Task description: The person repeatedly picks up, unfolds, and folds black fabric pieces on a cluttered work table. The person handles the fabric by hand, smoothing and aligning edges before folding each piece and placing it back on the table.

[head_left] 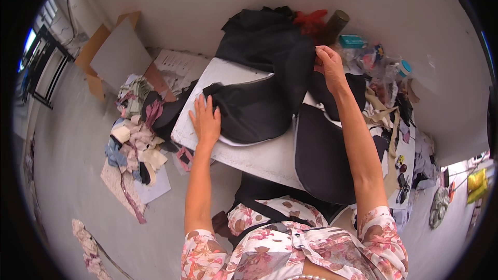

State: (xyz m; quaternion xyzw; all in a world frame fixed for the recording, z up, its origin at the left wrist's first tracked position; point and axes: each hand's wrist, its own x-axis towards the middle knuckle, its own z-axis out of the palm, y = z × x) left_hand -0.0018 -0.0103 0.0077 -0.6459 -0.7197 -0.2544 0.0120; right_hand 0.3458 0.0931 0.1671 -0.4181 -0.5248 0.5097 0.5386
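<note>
A curved black fabric piece [251, 111] with a pale edge lies on the white table [254, 162]. My left hand [206, 122] rests flat at its left end, fingers spread, partly on the tabletop. Farther right, my right hand [329, 65] pinches the edge of a lifted black fabric panel [294, 70], which hangs over the right end of the flat piece. Behind them is a heap of black fabric [254, 36]. Another rounded dark panel [324, 158] lies under my right forearm and reaches past the table's near edge.
Fabric scraps [140, 140] are piled on the floor left of the table, near a cardboard box [122, 57]. At the back right are a red cloth [311, 21], a dark cylinder [337, 21], a teal box [351, 41] and clear plastic bags. Small scissors [402, 187] lie at the right edge.
</note>
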